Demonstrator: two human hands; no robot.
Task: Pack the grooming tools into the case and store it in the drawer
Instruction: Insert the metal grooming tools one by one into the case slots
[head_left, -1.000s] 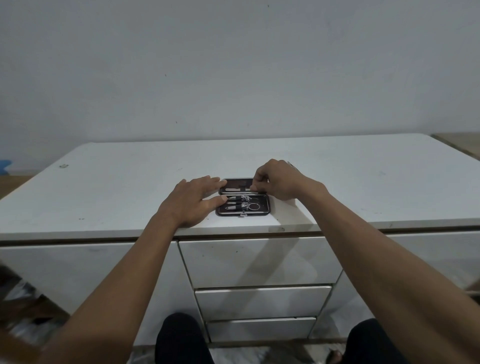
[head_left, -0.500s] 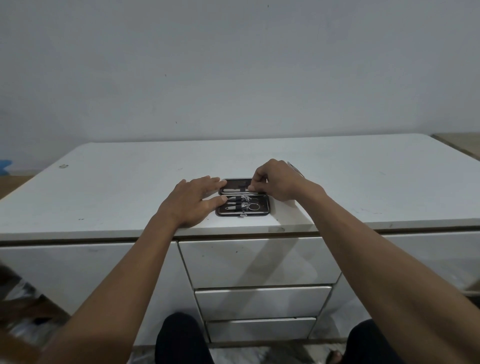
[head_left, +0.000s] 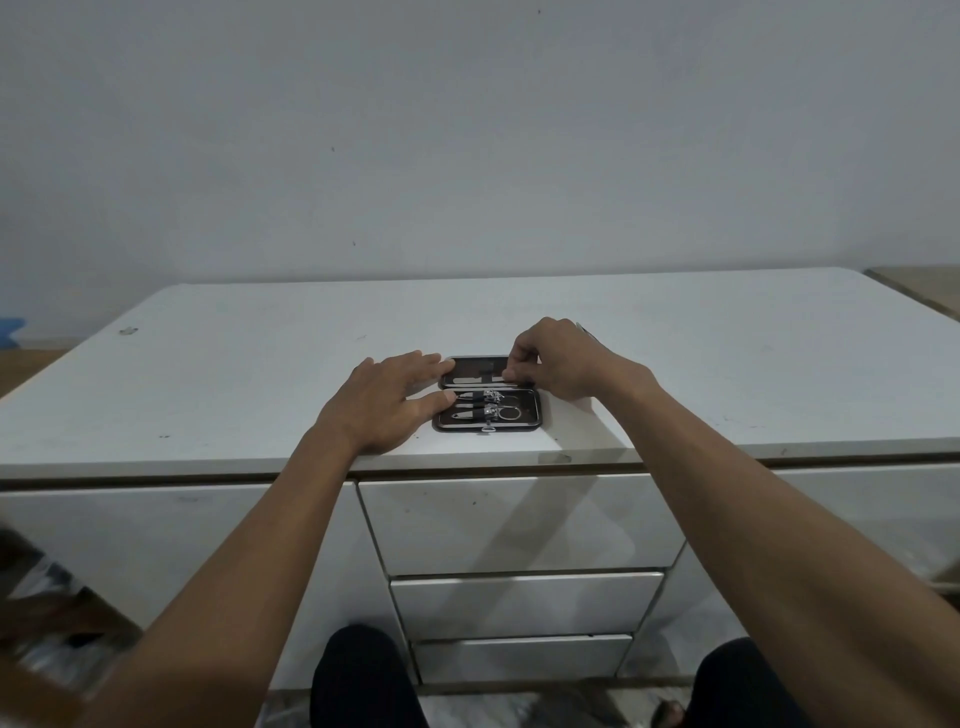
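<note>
white countertop (head_left: 675, 364): open case (head_left: 524, 415) holds metal tools (head_left: 480, 405); left hand (head_left: 387, 402) flat; right hand (head_left: 556, 364) pinching tool.

The tools (head_left: 485, 405) in the open case (head_left: 524, 413) look like polished metal and they shine. The case has a dark, matt lining and a thin rim that looks like metal. The cabinet top (head_left: 234, 374) is white, smooth and matt, with small dark marks. The drawer fronts (head_left: 519, 519) are white and glossy. The far wall (head_left: 467, 130) is plain and matt.
</note>
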